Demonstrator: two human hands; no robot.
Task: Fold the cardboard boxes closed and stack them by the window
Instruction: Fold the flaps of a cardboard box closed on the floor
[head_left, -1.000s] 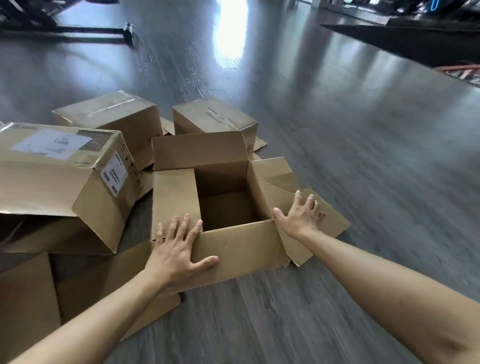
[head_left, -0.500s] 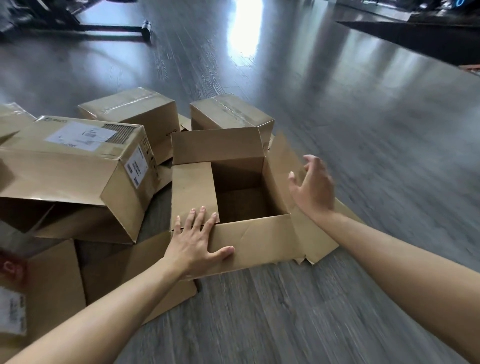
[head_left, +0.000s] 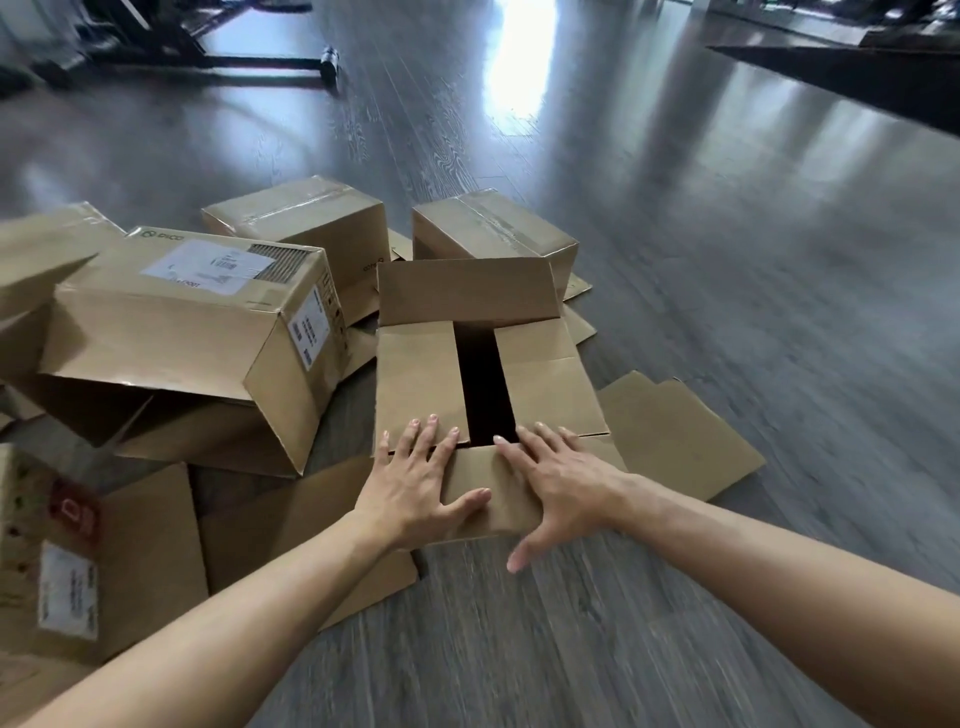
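**On a dark wood floor, one carton half closed**

Across the wide wood floor (head_left: 727, 312), open room stretches beyond and to the right of the open box (head_left: 483, 374), while a large labelled carton (head_left: 197, 332) lies tipped just left of it and two taped boxes (head_left: 306, 218) sit right behind. Flattened cardboard (head_left: 680, 436) lies at its right side. Both side flaps are folded in, leaving a dark gap between them; the far flap (head_left: 467, 291) stands upright. Left hand (head_left: 421, 488) and right hand (head_left: 561, 483) press flat, fingers spread and gripping nothing, on the near flap (head_left: 483, 493). Judged from this, folding is midway: next that flap wants raising over the gap, then the far one lowering. No window is in view.
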